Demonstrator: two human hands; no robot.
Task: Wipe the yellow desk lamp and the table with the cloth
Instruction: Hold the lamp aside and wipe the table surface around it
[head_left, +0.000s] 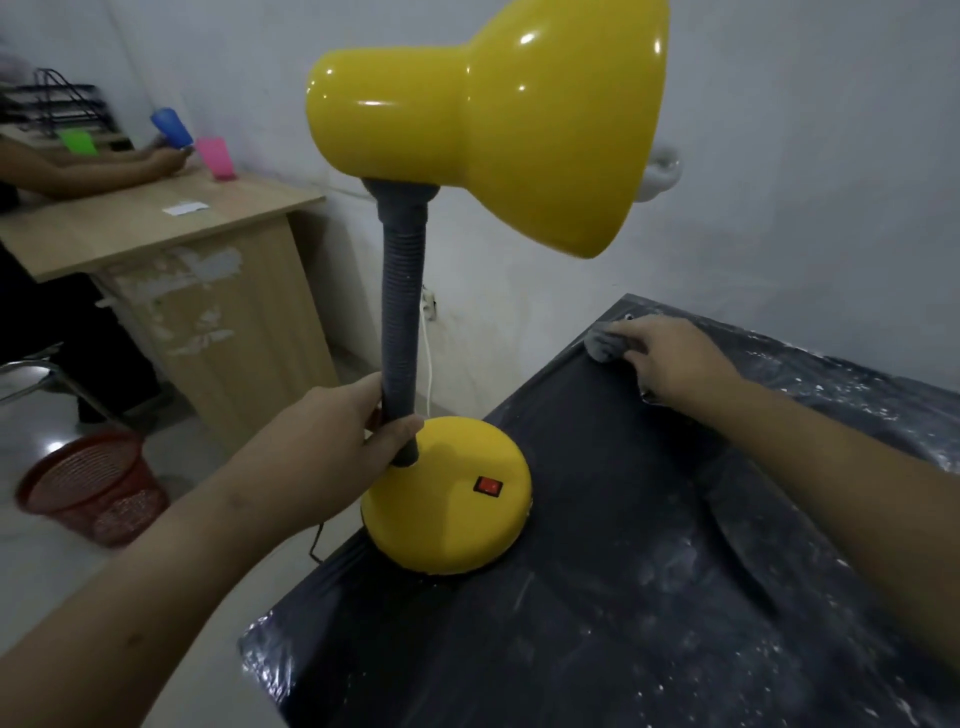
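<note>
the left hand (332, 431) grips the upright neck of the yellow desk lamp (452, 493) at the desk's (597, 623) near-left edge. the right hand (670, 358) presses the grey cloth (605, 345) onto the far corner, well apart.

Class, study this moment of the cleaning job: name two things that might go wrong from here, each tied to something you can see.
1. The lamp base sits at the very edge of the table, steadied only by the left hand gripping the bendy neck; a slip may tip it off.
2. The right hand holds the cloth on the wrinkled plastic cover; wiping may bunch it up and tug the lamp.
</note>
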